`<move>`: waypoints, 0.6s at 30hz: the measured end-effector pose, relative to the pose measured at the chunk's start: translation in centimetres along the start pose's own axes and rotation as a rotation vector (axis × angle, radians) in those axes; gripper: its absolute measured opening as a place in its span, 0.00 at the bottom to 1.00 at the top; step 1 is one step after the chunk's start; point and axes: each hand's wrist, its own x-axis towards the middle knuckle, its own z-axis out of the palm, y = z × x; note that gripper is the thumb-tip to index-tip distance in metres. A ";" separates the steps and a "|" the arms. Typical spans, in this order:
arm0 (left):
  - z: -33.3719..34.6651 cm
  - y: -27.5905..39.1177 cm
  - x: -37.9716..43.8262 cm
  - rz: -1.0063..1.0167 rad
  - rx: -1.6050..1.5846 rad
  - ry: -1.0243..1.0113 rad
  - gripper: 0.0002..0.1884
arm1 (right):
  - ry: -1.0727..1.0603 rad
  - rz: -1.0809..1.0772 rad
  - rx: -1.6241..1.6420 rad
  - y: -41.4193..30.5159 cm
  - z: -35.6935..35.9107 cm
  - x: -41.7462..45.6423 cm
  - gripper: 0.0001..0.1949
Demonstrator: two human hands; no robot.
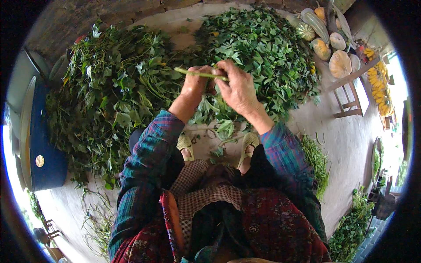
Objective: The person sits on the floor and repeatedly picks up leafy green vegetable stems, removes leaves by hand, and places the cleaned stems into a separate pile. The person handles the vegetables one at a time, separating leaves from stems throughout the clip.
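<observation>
Both hands meet in front of me over a gap between two heaps of leafy vines. A green stem (201, 74) lies across them, its pale end sticking out to the left. My left hand (196, 83) is curled around the stem, while my right hand (237, 84) pinches its other end between thumb and fingers. Some leaves (206, 107) show just below the hands, and whether they join the stem is hidden. Behind my right hand rises the right heap of green leaves (263, 49); the left heap (111, 95) spreads beside my left forearm.
Loose leaves (226, 128) lie between my slippered feet. On the right are a pile of thin green stems (314, 164), a wooden stool (353, 98), pumpkins (340, 64) and yellow bananas (380, 87). A blue container (47, 144) stands at left. More greenery (350, 227) sits lower right.
</observation>
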 end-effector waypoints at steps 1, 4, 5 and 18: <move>-1.0 -1.2 0.4 0.005 -0.066 0.061 0.13 | 0.043 -0.019 0.032 -0.6 0.6 -0.1 0.11; -0.5 2.0 -0.5 -0.167 -0.635 0.293 0.12 | -0.022 0.141 -0.014 1.0 0.6 0.2 0.11; -2.1 0.8 0.5 -0.093 -0.699 0.176 0.12 | 0.002 0.194 -0.049 2.3 0.3 0.2 0.10; -11.9 4.7 -7.4 0.258 -0.560 0.385 0.12 | -0.022 0.874 0.328 7.1 -1.7 2.0 0.20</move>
